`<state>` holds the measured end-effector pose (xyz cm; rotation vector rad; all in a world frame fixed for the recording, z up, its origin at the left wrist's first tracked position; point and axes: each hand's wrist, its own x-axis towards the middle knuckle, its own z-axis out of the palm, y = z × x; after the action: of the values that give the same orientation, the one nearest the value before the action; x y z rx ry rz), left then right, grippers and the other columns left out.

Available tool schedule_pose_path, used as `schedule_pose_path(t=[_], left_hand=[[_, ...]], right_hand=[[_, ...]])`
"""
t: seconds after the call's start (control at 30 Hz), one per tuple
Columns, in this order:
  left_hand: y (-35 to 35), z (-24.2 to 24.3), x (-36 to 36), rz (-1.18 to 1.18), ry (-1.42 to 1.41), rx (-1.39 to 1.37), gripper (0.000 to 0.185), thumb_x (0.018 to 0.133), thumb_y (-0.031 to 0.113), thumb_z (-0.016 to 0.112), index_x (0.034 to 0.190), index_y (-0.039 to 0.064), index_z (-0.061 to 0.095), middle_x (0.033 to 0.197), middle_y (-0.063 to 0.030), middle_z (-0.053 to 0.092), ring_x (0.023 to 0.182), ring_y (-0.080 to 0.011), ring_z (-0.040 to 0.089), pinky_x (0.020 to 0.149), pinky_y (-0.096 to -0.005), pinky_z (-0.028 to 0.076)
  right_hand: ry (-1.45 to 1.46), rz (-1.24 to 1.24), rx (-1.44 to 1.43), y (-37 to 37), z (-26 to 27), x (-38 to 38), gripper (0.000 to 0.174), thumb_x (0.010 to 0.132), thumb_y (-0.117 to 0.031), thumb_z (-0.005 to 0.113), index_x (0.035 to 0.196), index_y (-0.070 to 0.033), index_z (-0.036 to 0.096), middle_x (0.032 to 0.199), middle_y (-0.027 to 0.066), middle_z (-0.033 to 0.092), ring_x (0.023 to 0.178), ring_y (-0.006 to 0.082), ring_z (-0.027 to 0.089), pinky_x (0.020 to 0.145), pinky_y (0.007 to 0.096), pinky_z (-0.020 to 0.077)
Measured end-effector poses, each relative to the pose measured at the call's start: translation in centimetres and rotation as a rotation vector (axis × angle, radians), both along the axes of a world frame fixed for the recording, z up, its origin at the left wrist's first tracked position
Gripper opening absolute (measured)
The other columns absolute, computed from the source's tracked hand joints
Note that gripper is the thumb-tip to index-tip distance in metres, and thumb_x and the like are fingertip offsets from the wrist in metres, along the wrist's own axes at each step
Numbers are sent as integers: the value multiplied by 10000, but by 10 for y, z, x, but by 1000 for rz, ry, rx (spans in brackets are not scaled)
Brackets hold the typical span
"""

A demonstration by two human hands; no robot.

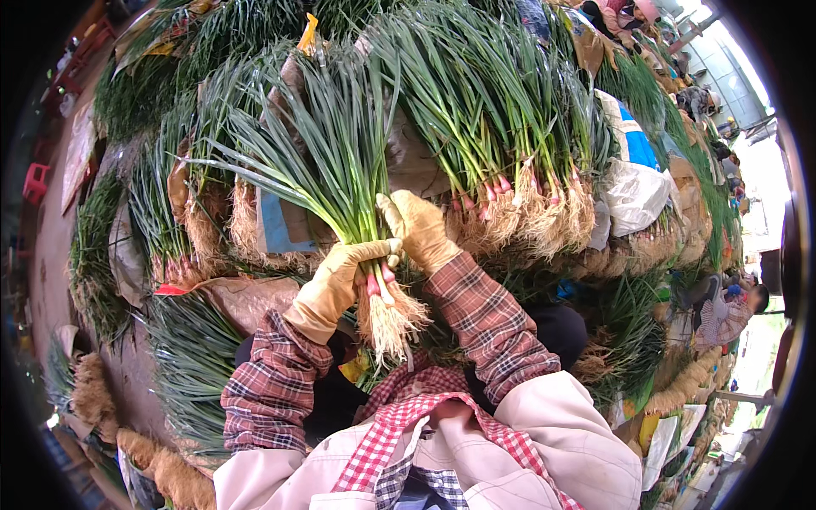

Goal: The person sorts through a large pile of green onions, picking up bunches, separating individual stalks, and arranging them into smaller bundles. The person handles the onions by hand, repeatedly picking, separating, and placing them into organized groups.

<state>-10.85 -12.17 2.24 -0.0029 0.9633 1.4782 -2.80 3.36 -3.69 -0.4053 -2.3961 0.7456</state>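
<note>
A bunch of spring onions [347,166] is held up in front of me, its green leaves fanned upward and its pale roots [390,319] hanging below. My left hand [341,277], in a tan glove, grips the stalks just above the reddish bulbs [376,282]. Gloved the same way, my right hand [417,226] is at the right side of the stalks, its fingertips against the left hand's. Whether it holds any stalk is hidden. Just beyond, a heap of spring onions [510,127] lies with roots toward me.
Rows of onion bunches [166,217] lie on both sides, some over sacks. A white plastic sack [637,194] rests at right, a brown sheet [255,303] at lower left. A red stool [36,183] stands far left. Another person [727,312] sits at far right, with others farther back.
</note>
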Motion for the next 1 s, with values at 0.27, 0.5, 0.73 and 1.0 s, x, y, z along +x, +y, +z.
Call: schedule_pose_path(t=[0.27, 0.5, 0.73, 1.0], left_hand=[[-5, 21, -17, 230, 21, 259, 312, 891, 67, 602, 1177, -51, 559, 888, -115, 670, 690, -231, 688, 589, -353, 598], [9, 20, -8, 47, -96, 206, 389, 863, -14, 623, 1227, -40, 489, 1034, -180, 667, 780, -250, 675, 648, -389, 602], [10, 13, -3, 89, -128, 437, 328, 885, 38, 592, 1195, -58, 541, 1242, -248, 598, 867, -264, 691, 760, -384, 574], [3, -10, 0, 103, -215, 228, 228, 859, 50, 615, 1062, -52, 607, 912, -237, 696, 711, -323, 708, 690, -418, 604]], right_hand=[[-1298, 264, 23, -15, 36, 81, 358, 938, -397, 572, 855, -58, 654, 720, 104, 606, 665, 169, 588, 644, 379, 518], [-659, -494, 655, 89, 87, 34, 219, 852, -307, 675, 840, -88, 671, 818, 60, 565, 836, 199, 539, 765, 380, 469], [-80, -76, 213, 43, 120, 25, 139, 786, -148, 727, 751, -66, 620, 882, 86, 573, 848, 226, 531, 739, 355, 449], [-173, 433, -580, 12, 62, 28, 273, 991, -269, 551, 1054, -23, 651, 871, 71, 665, 783, 144, 606, 708, 286, 478]])
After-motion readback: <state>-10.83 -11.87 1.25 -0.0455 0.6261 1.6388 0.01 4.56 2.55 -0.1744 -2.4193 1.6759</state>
